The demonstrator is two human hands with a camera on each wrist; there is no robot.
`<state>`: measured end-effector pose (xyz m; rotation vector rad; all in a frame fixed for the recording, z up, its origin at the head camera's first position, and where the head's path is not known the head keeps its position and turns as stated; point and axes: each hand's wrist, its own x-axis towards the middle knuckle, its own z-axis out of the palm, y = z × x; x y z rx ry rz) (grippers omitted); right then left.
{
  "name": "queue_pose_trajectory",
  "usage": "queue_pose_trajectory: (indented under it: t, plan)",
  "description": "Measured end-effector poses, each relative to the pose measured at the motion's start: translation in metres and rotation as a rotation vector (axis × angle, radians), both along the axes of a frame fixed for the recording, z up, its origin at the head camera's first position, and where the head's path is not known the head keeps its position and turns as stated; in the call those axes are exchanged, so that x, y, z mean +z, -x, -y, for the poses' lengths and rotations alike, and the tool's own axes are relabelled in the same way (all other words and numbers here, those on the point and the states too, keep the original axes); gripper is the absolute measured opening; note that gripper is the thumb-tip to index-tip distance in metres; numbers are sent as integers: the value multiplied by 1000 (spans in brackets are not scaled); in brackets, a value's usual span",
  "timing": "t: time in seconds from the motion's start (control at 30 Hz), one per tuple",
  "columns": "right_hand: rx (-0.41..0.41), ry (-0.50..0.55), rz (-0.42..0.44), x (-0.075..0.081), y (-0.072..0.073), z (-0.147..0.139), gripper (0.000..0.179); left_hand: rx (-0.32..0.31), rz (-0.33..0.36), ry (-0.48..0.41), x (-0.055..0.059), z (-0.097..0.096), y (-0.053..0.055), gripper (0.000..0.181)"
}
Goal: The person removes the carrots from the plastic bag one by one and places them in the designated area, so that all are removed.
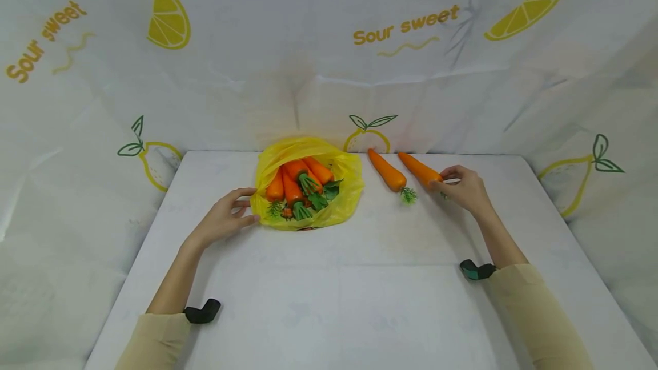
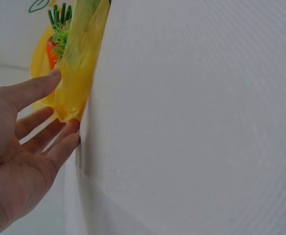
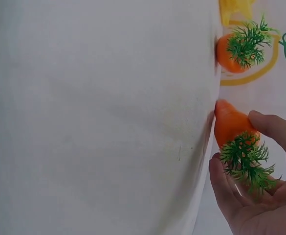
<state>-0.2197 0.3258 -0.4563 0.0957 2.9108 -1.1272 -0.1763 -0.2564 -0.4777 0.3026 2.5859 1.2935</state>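
Note:
A yellow plastic bag (image 1: 349, 187) lies at the back of the table with its mouth toward me. Inside it are several orange carrots (image 1: 292, 188) with green tops. My left hand (image 1: 223, 217) is at the bag's left side, fingers extended; in the left wrist view its thumb and fingertips touch the yellow plastic. Farther right, my right hand (image 1: 465, 190) holds the thick end of a carrot (image 1: 417, 169) between thumb and fingers, the carrot's tip pointing to the back. Its leafy green top (image 3: 248, 161) hangs over the fingers in the right wrist view.
A second loose carrot (image 1: 386, 171) lies between the bag and the held carrot, its leafy end toward me. Behind the table hangs a white cloth (image 1: 308, 73) with lemon prints and lettering. Dark wrist straps (image 1: 203, 312) sit on both forearms.

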Motion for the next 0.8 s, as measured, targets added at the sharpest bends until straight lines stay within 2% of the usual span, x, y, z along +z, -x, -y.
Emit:
queue_pose_trajectory:
  t: [0.37,0.6,0.8]
  plan:
    - [52,-8,14,-4,0,-1,56,0,-2,-19,0,-1,-1,72]
    - [31,9,20,-1,-1,0,60,-3,-10,-12,1,-1,0,72]
    - [26,18,-27,1,-3,-1,55,-3,-13,-15,1,-2,1,74]
